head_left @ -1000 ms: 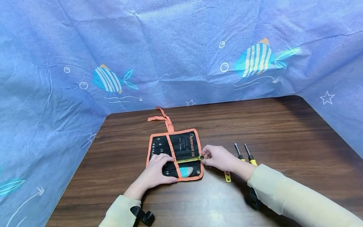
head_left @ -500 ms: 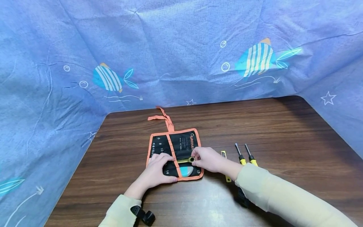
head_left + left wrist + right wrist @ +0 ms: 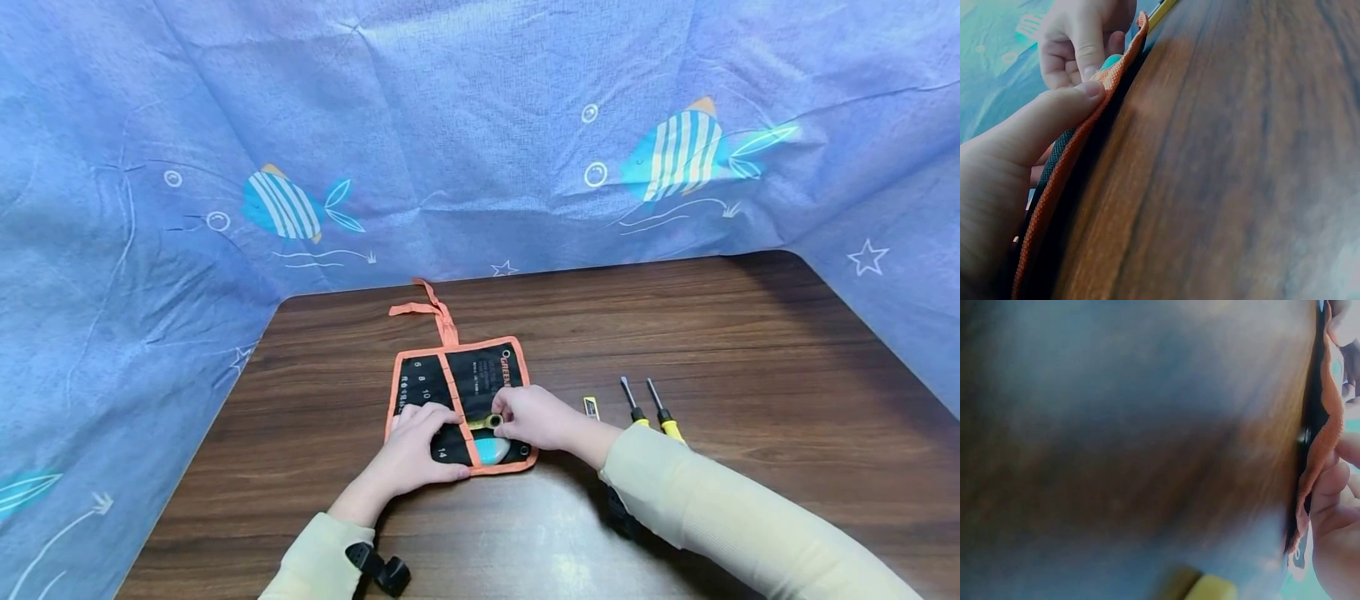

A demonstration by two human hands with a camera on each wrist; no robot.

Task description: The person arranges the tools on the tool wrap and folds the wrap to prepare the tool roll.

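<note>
A black tool pouch (image 3: 486,373) with orange trim lies spread on the table. My left hand (image 3: 412,450) rests over its lower left, fingertips at the orange pocket edge. In the left wrist view, the left thumb (image 3: 1054,119) presses on the pouch's rim. With thumb and fingers, my right hand (image 3: 540,417) pinches the ring end of a yellow wrench (image 3: 477,423). The wrench's other end is hidden inside a pocket. Just below it, a turquoise and grey rounded thing (image 3: 491,451) sticks out of another pocket.
Two screwdrivers (image 3: 667,421) with yellow and black handles lie right of the pouch, partly behind the right sleeve. Nearer is a flat yellow thing (image 3: 591,407), mostly covered by the arm. Orange ties (image 3: 442,321) trail from the pouch toward a blue fish-print cloth (image 3: 480,167).
My right hand has moved left, sliding the wrench deeper into the pocket, so less of it shows. The left hand stays in place on the pouch.
</note>
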